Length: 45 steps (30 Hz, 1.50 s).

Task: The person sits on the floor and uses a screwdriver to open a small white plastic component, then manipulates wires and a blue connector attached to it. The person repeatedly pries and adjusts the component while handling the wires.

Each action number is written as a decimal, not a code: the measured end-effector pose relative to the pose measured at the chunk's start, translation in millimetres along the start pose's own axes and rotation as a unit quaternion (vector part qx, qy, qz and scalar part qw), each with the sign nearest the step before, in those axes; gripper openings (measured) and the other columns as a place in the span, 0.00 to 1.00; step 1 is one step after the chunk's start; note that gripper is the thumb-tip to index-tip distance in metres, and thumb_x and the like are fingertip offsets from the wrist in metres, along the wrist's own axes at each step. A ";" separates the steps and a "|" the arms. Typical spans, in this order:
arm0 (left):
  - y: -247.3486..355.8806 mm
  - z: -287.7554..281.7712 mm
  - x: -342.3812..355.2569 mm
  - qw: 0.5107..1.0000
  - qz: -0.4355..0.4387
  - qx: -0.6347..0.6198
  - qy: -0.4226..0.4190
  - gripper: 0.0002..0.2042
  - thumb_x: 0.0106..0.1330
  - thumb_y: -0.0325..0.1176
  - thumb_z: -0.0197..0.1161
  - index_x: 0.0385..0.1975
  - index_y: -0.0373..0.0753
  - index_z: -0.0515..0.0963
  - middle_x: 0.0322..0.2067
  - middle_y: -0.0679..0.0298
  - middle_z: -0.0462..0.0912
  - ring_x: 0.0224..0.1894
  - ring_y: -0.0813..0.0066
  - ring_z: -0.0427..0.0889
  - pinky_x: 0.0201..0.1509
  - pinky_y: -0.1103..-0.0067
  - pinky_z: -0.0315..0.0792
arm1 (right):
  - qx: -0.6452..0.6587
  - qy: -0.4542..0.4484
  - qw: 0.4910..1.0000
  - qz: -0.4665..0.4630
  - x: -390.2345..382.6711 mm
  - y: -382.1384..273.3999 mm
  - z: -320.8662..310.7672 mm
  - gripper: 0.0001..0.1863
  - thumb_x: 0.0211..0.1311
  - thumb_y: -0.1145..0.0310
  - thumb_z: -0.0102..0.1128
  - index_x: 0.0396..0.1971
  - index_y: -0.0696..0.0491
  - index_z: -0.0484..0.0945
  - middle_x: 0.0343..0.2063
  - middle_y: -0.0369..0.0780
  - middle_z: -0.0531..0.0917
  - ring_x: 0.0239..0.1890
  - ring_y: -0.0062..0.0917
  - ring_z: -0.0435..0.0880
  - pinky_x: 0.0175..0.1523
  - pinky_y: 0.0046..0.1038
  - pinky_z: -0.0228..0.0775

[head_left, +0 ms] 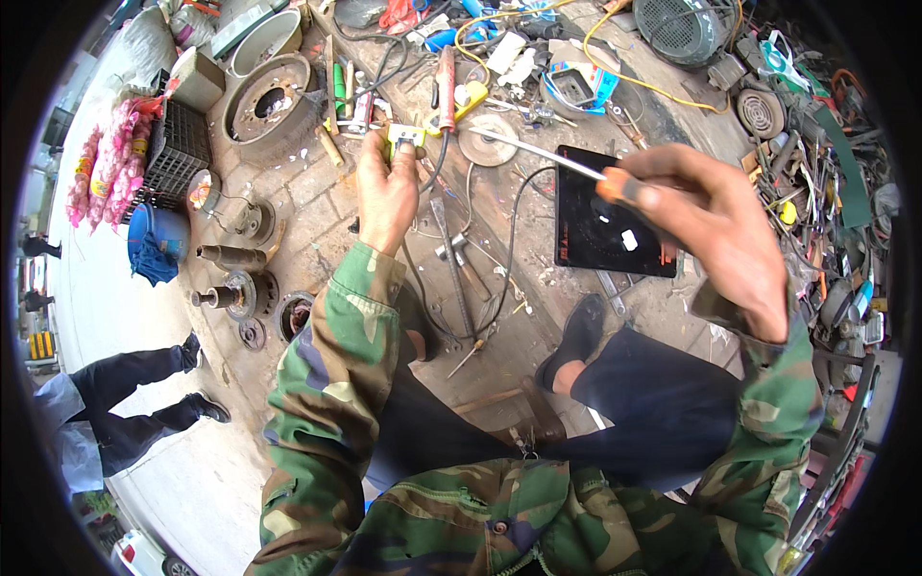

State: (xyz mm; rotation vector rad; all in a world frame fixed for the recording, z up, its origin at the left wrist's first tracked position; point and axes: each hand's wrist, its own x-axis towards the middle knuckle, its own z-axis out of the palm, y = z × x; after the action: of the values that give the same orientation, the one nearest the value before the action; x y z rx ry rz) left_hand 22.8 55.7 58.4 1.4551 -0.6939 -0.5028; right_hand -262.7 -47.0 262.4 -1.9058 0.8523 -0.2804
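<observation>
My left hand [391,187] is closed on a small yellow piece with a pale middle [406,132], pinched between thumb and fingers; I cannot make out its kind. In my right hand [706,211] is a screwdriver [538,151] with an orange and black handle. Its long shaft points left, and the tip is apart from the yellow piece. A red-handled tool with a cord [447,86] stands just beyond my left hand, beside a yellow tool [469,99]. Below my right hand, a black flat glass panel [588,192] lies on the ground.
A hammer [465,267] and loose cables lie between my feet. Wheel rims [252,144], a black crate [180,149] and a blue bucket [158,230] stand at the left. Scrap parts [816,154] are heaped at the right. Another person's legs [134,403] show at the lower left.
</observation>
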 end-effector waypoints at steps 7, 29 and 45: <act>16.7 9.5 0.1 0.986 -0.041 -0.094 -0.128 0.11 0.77 0.34 0.59 0.53 0.37 0.74 0.34 0.74 0.77 0.28 0.89 0.69 0.30 0.88 0.63 | -0.065 0.253 0.961 0.087 -54.6 184.4 -82.1 0.18 0.73 0.65 0.56 0.54 0.60 0.81 0.39 0.37 0.87 0.26 0.14 0.76 0.29 0.20 0.67; 22.7 40.3 4.3 0.965 -0.079 -0.168 -0.183 0.16 0.73 0.21 0.59 0.58 0.30 0.71 0.46 0.54 0.86 0.37 0.74 0.85 0.43 0.80 0.79 | -0.414 0.372 0.707 0.436 -210.7 529.8 79.4 0.16 0.63 0.58 0.67 0.41 0.54 0.85 0.36 0.48 0.86 0.39 0.44 0.85 0.47 0.42 0.77; 40.1 50.3 -16.5 0.918 -0.145 -0.213 -0.301 0.18 0.70 0.21 0.63 0.58 0.31 0.70 0.44 0.54 0.87 0.40 0.69 0.88 0.39 0.80 0.80 | -0.007 -0.116 0.992 -0.049 100.7 48.7 33.2 0.31 0.66 0.62 0.65 0.62 0.66 0.70 0.48 0.50 0.84 0.45 0.30 0.85 0.50 0.31 0.78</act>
State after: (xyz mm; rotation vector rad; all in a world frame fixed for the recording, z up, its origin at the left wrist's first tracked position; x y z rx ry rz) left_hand -27.9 33.8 95.3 0.9820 -0.7838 -1.2877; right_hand -193.4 -103.9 187.7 -1.9518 0.6086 -0.1082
